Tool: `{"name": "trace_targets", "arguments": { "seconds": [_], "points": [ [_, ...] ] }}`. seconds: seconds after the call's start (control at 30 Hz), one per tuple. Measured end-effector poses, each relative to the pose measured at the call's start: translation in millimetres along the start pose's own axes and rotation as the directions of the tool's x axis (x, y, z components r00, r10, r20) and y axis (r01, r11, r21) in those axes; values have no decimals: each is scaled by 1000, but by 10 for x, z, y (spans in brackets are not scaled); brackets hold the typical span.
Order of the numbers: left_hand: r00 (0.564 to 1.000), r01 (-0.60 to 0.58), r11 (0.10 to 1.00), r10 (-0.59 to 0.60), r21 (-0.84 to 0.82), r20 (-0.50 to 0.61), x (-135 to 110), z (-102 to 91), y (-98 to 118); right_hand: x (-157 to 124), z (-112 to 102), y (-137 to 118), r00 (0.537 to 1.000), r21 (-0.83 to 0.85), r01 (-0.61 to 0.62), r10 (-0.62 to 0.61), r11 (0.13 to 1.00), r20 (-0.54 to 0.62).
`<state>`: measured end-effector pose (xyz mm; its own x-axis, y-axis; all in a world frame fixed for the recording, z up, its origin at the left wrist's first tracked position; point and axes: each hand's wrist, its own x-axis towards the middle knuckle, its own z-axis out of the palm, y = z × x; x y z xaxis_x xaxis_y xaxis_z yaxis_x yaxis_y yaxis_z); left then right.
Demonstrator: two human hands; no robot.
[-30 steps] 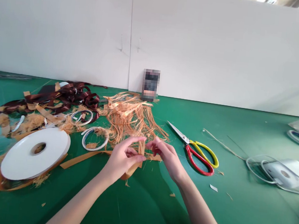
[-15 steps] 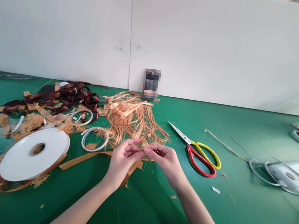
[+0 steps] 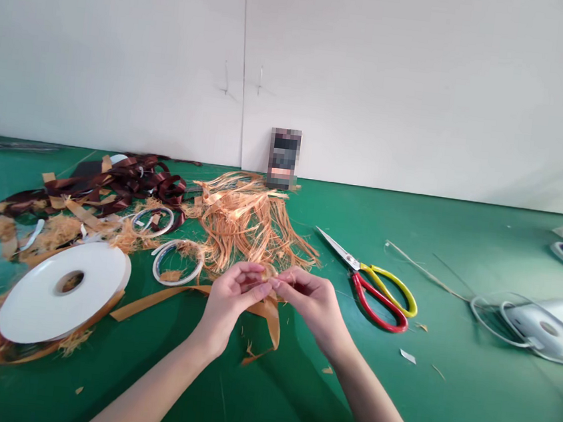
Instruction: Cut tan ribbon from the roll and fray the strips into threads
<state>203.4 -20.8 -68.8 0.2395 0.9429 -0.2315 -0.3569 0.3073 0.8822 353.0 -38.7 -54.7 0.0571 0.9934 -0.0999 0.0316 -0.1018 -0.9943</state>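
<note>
My left hand [image 3: 231, 298] and my right hand [image 3: 308, 299] meet at the centre, thumbs and fingers pinched close together. Between the fingertips is a tan ribbon [image 3: 270, 310], partly hidden by the fingers. One end of it hangs below the hands in a bent loop with a frayed tip. Another strip of tan ribbon [image 3: 151, 301] lies on the table to the left and runs toward my left hand; whether the two are one piece I cannot tell. Just beyond the fingers lies a bundle of orange-tan fringed strands [image 3: 245, 217].
Right of my hands lie scissors with red and yellow handles [image 3: 378, 288]. A white spool [image 3: 45, 307], tape rings [image 3: 178, 260] and dark brown ribbon [image 3: 148, 180] crowd the left. A white device with a cable [image 3: 551, 323] sits far right. A blurred upright object [image 3: 283, 159] leans against the white wall.
The hanging end of the tan ribbon has swung right and now forms a bent loop below the fingers. Both hands stay almost in place, still pinching.
</note>
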Motion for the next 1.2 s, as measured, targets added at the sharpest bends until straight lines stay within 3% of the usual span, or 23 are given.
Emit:
{"name": "trace_targets", "arguments": {
  "seconds": [0.1,0.27,0.43,0.67,0.97,1.2],
  "points": [
    [1000,7,999,-7,-35,-11,10,-12,-9,-19,28,-20,1000,24,-30,30,999,7],
    [996,69,978,-56,-195,72,7,-30,-25,-42,47,-32,992,180,-126,119,976,50],
    [991,103,952,-74,-289,108,18,-53,-7,-23,13,3,993,262,-117,109,958,45],
    [988,126,949,-93,-290,125,30,-69,22,-21,52,-31,983,271,-163,132,949,129],
    [997,68,980,-59,-187,53,14,-64,-8,-19,75,7,984,279,-175,162,944,68],
    [989,101,944,-62,-314,131,15,-63,-2,-56,122,-2,976,402,-213,177,891,124]
  ]
}}
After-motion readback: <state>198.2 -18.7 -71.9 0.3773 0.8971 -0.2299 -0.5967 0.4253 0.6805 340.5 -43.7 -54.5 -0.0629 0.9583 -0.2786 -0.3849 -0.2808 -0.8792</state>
